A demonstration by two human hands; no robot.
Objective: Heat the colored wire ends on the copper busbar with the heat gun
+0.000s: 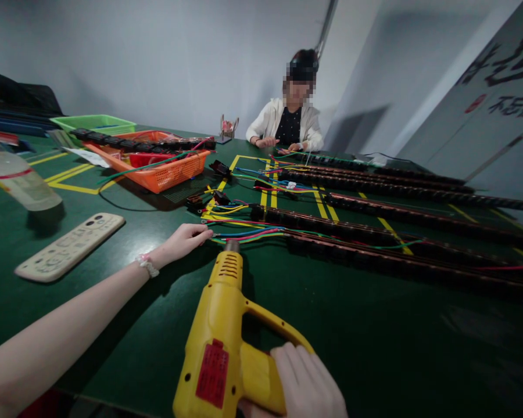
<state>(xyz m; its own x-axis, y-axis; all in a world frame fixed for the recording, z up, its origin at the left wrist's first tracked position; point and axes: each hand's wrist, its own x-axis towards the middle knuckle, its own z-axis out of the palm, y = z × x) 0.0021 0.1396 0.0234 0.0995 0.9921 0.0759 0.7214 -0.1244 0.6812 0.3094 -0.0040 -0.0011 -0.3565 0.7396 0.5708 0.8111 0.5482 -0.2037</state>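
My right hand [303, 383] is wrapped round the grip of a yellow heat gun [226, 342] with a red label, its metal nozzle aimed at a bundle of coloured wires [248, 233] on the green table [366, 325]. My left hand [183, 241] reaches forward, its fingertips closed together on the near end of those wires. The wires run into a long black and copper harness strip [375, 252] lying across the table to the right.
Several more harness strips [375, 174] lie further back. An orange basket [165, 168] and a green tray [93, 123] sit at the left, with a clear bottle [20, 180] and a beige remote control [70, 247]. Another person [290, 122] sits across the table.
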